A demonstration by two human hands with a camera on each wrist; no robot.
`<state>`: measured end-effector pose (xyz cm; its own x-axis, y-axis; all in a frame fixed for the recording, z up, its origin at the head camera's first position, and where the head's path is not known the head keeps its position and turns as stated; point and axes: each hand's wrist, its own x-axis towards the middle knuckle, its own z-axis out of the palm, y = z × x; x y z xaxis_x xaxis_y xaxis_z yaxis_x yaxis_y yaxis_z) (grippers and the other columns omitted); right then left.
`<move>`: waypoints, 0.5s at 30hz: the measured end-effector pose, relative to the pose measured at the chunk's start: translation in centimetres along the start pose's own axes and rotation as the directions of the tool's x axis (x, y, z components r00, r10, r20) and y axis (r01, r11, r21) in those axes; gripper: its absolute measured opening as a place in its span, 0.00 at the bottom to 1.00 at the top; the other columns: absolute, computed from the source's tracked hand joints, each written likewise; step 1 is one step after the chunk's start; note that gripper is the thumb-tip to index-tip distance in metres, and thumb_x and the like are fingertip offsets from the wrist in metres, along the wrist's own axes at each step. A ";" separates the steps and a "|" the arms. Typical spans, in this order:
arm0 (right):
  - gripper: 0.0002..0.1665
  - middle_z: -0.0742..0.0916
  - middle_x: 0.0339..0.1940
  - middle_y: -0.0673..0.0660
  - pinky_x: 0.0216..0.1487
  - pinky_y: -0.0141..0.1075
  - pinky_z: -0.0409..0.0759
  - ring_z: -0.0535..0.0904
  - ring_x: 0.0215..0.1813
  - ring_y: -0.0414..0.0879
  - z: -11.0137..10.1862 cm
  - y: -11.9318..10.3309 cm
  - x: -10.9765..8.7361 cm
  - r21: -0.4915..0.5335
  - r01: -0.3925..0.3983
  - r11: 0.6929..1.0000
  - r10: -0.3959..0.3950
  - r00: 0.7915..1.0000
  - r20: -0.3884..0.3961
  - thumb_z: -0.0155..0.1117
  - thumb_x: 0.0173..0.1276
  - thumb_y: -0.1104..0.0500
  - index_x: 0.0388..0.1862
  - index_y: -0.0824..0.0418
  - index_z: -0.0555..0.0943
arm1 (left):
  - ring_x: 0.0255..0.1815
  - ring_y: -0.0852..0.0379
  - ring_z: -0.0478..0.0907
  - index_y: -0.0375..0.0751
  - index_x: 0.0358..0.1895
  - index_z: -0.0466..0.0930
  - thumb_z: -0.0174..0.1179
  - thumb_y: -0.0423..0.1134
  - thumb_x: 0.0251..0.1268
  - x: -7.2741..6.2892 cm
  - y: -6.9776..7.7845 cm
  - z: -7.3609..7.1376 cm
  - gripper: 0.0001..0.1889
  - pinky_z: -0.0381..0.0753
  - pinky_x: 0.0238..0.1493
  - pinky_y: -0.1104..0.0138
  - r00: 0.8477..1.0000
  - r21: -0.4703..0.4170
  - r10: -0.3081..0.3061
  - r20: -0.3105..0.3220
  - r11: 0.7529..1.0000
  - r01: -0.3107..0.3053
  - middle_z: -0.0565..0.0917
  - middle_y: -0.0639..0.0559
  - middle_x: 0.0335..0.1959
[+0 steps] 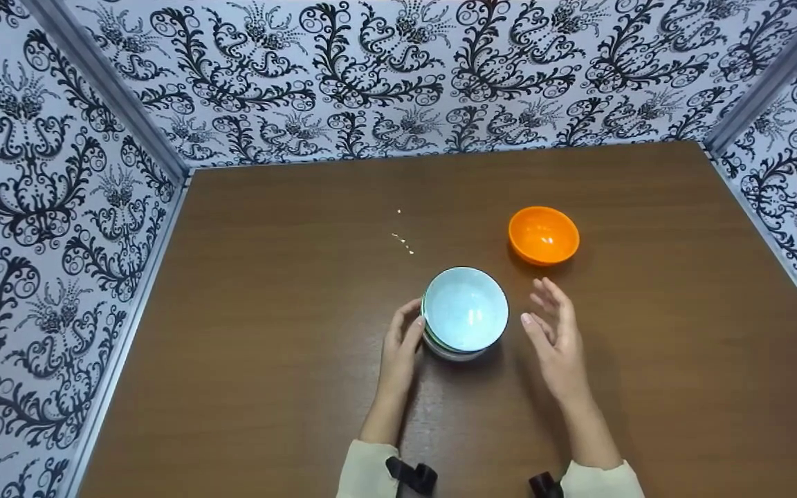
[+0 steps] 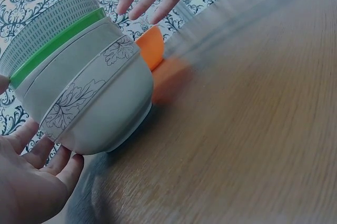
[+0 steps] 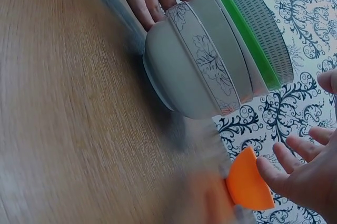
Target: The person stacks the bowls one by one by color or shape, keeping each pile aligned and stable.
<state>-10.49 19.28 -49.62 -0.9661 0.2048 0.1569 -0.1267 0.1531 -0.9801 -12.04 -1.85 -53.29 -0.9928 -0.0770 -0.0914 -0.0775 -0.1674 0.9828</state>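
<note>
A stack of several bowls stands upright on the table. Its top bowl has small dark dashes outside and looks pale blue inside. Below it show a green rim and, at the bottom, a white bowl with a leaf-patterned band. My left hand touches the stack's left side, fingertips against the lower wall and thumb near the upper rims. To the right of the stack, my right hand is held apart from it, fingers loosely spread, holding nothing. An orange bowl sits just beyond its fingertips.
The brown wooden table lies under everything. A few small pale specks are on it behind the stack. Patterned panels with grey metal edges rise at the back and both sides.
</note>
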 end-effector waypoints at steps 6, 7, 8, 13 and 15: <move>0.33 0.76 0.64 0.38 0.62 0.21 0.72 0.73 0.66 0.37 -0.1 0.0 -0.1 0.006 -0.026 1.000 0.026 1.000 0.000 0.55 0.73 0.68 0.75 0.66 0.61 | 0.71 0.48 0.70 0.32 0.66 0.71 0.50 0.38 0.75 0.0 -0.1 -0.1 0.21 0.71 0.71 0.60 1.000 0.002 0.004 0.003 1.000 -0.004 0.76 0.39 0.66; 0.33 0.76 0.64 0.38 0.62 0.22 0.72 0.73 0.65 0.37 -0.1 0.0 -0.1 0.012 -0.030 0.999 0.030 1.000 0.000 0.55 0.73 0.68 0.75 0.66 0.61 | 0.71 0.48 0.70 0.33 0.66 0.71 0.50 0.38 0.75 0.0 -0.1 -0.1 0.21 0.71 0.71 0.59 1.000 0.000 0.002 0.006 1.000 -0.002 0.76 0.39 0.66; 0.33 0.76 0.64 0.38 0.62 0.22 0.72 0.73 0.65 0.37 -0.1 0.0 -0.1 0.018 -0.034 0.999 0.034 0.999 0.001 0.55 0.73 0.68 0.75 0.66 0.61 | 0.71 0.48 0.70 0.33 0.66 0.70 0.50 0.38 0.75 0.0 0.0 -0.1 0.21 0.70 0.72 0.58 1.000 0.000 0.000 0.008 1.000 0.000 0.76 0.39 0.66; 0.33 0.76 0.63 0.38 0.62 0.22 0.72 0.73 0.64 0.34 -0.1 0.0 -0.1 0.034 -0.048 0.998 0.048 0.999 0.002 0.55 0.73 0.68 0.75 0.65 0.61 | 0.72 0.47 0.70 0.34 0.67 0.70 0.50 0.39 0.76 -0.1 -0.1 -0.2 0.22 0.70 0.73 0.53 1.000 0.004 -0.004 0.015 1.000 0.004 0.75 0.39 0.67; 0.33 0.76 0.63 0.38 0.62 0.22 0.72 0.73 0.65 0.35 -0.1 0.1 -0.1 0.029 -0.050 0.998 0.050 0.999 0.003 0.55 0.73 0.68 0.75 0.65 0.61 | 0.72 0.46 0.70 0.33 0.67 0.69 0.49 0.39 0.76 -0.1 -0.1 -0.2 0.22 0.70 0.72 0.53 1.000 0.003 -0.002 0.014 1.000 0.002 0.75 0.39 0.67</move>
<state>-10.38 19.39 -49.67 -0.9718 0.2097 0.1074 -0.0847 0.1143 -0.9898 -11.89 -2.00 -53.41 -0.9938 -0.0633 -0.0916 -0.0801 -0.1648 0.9831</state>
